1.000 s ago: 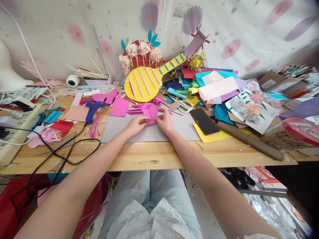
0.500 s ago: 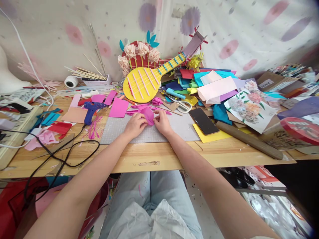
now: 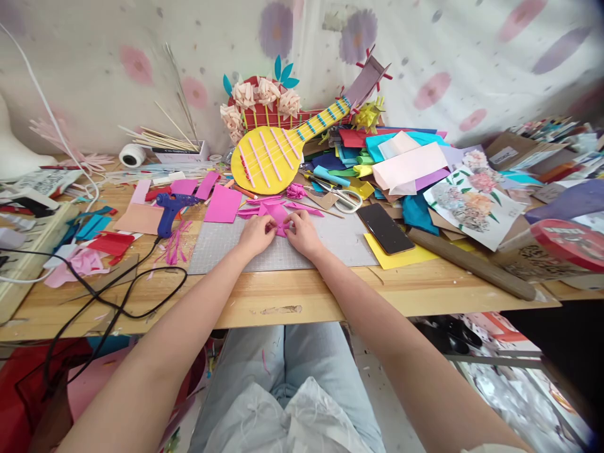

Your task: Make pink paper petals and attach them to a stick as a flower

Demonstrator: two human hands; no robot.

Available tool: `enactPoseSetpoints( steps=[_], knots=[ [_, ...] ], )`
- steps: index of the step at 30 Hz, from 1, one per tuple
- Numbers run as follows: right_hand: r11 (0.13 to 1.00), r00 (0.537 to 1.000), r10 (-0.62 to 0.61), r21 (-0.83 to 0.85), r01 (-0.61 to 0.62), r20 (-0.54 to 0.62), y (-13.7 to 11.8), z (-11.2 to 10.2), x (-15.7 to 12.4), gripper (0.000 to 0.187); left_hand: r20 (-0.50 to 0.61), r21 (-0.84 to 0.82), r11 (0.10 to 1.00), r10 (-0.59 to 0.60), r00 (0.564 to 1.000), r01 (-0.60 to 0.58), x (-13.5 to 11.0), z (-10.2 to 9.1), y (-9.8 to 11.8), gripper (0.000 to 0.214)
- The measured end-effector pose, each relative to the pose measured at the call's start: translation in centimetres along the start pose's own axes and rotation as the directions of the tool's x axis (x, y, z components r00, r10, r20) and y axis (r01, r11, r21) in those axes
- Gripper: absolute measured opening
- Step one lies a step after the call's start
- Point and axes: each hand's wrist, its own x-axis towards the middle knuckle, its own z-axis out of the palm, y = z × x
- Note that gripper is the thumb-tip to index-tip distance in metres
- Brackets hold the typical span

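Right hand (image 3: 302, 233) now pinches paper (image 3: 282, 230) nearer left hand (image 3: 256, 236).

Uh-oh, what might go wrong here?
The bright magenta, paper-like sheet might crease or tear if the left hand and right hand pull too hard. The looped black cord lies near the left forearm, so it might snag and drag the blue glue gun.

A whitish, wrinkled sheet printed with pink and purple flowers (image 3: 311, 69) hangs behind a pale, wood-grained table with a chipped front edge (image 3: 283, 292). Soft light falls over a whitish floor (image 3: 370, 371) and a grey-edged lower shelf (image 3: 500, 362).
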Motion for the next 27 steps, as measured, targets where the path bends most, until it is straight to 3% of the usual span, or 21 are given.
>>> enactPoseSetpoints(
  steps=[8, 15, 27],
  knots=[
    [0.997, 0.995, 0.038, -0.074, -0.032, 0.089, -0.54, -0.1, 0.11, 0.013, -0.072, 0.001, 0.999, -0.037, 0.997, 0.037, -0.24, 0.76, 0.08, 0.015],
    [0.992, 0.997, 0.01, -0.123, 0.0, 0.077, -0.3, 0.17, 0.01, 0.004, -0.111, 0.006, 0.999, -0.037, 0.993, 0.038, -0.28, 1.03, -0.08, 0.014],
    [0.989, 0.995, 0.026, -0.146, -0.012, 0.094, -0.42, 0.16, 0.09, 0.007, -0.132, 0.045, 0.998, -0.045, 0.99, 0.051, -0.55, 1.02, -0.01, 0.013]
  ],
)
